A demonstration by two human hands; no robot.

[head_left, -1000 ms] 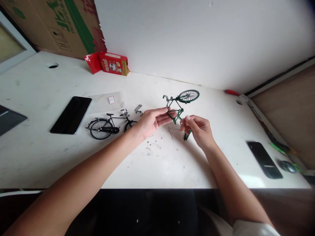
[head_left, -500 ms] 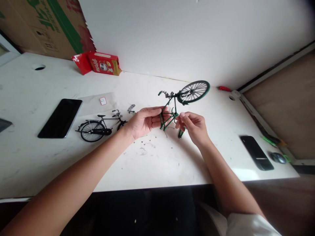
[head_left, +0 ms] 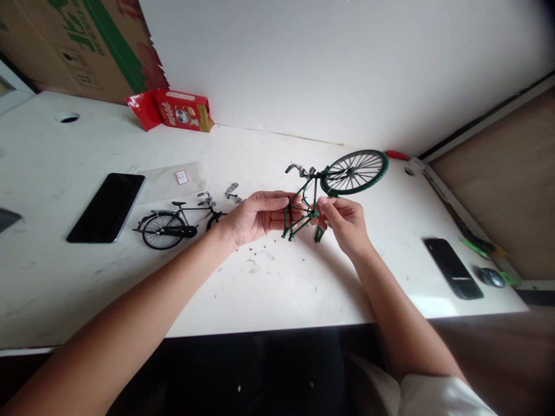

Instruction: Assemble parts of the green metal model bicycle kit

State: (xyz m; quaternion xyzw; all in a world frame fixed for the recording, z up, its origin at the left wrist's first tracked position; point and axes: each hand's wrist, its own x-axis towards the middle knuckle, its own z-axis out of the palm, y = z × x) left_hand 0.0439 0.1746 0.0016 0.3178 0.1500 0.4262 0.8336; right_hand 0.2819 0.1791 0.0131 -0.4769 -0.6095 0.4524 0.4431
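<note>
My left hand (head_left: 255, 216) pinches the frame of a small green model bicycle (head_left: 313, 190), holding it above the white table (head_left: 277, 277). The bicycle has one spoked wheel (head_left: 355, 171) at its far end and handlebars (head_left: 299, 170). My right hand (head_left: 344, 222) is closed on the frame's near part, with a small green piece (head_left: 319, 234) sticking out under its fingers. A finished black model bicycle (head_left: 177, 222) lies on the table left of my left hand.
A black phone (head_left: 106, 207) and a clear plastic bag (head_left: 173, 179) lie at the left. Small metal parts (head_left: 232, 190) and tiny screws (head_left: 255, 254) are scattered near my hands. A red snack box (head_left: 182, 110) stands by the wall. Another phone (head_left: 453, 268) and a mouse (head_left: 489, 277) sit at the right.
Both hands have lifted the green bicycle and tilted it, so its wheel has swung up and to the right. The camera view shifted slightly to the right.
</note>
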